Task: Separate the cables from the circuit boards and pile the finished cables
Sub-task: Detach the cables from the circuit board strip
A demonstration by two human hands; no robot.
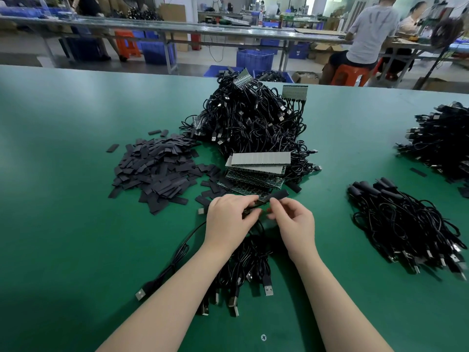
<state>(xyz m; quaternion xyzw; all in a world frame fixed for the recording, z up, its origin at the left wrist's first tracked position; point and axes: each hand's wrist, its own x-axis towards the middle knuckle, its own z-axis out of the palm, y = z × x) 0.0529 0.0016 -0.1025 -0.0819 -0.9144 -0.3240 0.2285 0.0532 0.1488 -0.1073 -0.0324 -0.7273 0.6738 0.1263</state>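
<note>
My left hand [229, 217] grips a narrow circuit board strip [261, 198] with black cables hanging from it. Right beside it, my right hand [291, 219] pinches a black sleeved cable end [279, 194] at the strip's right tip. A bundle of black USB cables [243, 270] trails from the strip toward me between my forearms. Behind my hands lies a stack of circuit board panels [256, 171]. A large tangled heap of cables joined to boards [251, 118] rises behind that. At the right sits a pile of separated cables [403, 224].
A spread of black flat sleeve pieces [154, 166] covers the green table [63, 174] left of centre. Another cable heap [441, 141] sits at the far right edge. Beyond the table are workbenches, blue crates and seated people.
</note>
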